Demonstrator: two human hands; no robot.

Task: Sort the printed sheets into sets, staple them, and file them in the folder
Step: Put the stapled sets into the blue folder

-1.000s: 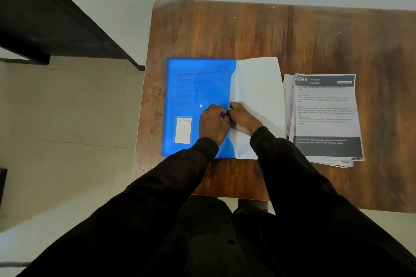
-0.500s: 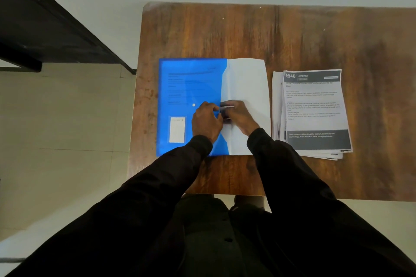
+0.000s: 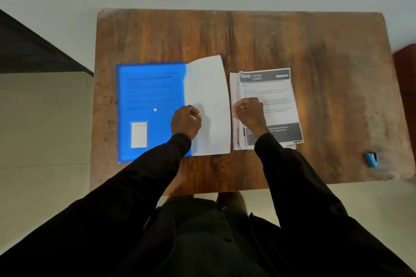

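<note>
Head view: a blue folder (image 3: 148, 105) lies on the desk (image 3: 247, 36), with a white stapled set (image 3: 209, 105) half tucked in and its right half still sticking out. The left grip (image 3: 185, 119) rests curled on that set at the folder's mouth; I cannot tell whether it pinches anything. Just beside the set lies the stack of printed sheets (image 3: 274, 105). The right grip (image 3: 249, 112) is curled over the stack's left edge, probably pinching the top sheets. A blue stapler (image 3: 371, 159) sits well apart, near the desk's right edge.

The step in hand looks like filing. Next, the set needs sliding fully in while the top sheets are lifted off cleanly.
</note>
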